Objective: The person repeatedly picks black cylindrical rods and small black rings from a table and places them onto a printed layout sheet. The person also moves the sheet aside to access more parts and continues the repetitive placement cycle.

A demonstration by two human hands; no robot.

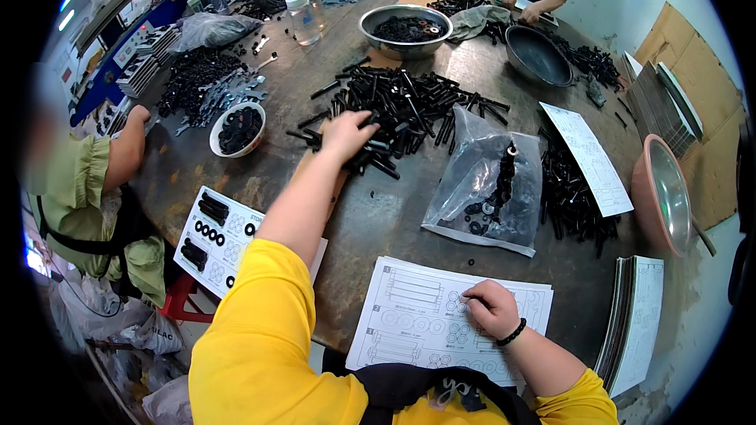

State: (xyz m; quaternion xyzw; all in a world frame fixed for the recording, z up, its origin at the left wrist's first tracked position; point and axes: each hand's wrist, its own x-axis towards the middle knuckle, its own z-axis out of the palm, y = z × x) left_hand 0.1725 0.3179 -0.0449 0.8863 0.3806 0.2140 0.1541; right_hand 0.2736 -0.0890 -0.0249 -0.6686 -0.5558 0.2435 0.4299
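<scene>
Lying heaped on the worn dark-brown tabletop, slender black rod-shaped bolts cross at many angles, beneath and beyond the left hand, its fingers parted. Over white printed sheets, the right hand curls narrowly, contents unclear.

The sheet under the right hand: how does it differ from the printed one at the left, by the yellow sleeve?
The sheet under the right hand shows only line drawings where visible; the left sheet also carries black bolts and rings.
The left sheet is partly covered by the yellow sleeve; the other mainly by the right hand and forearm.
Both are white, with black-printed hardware outlines.
</scene>
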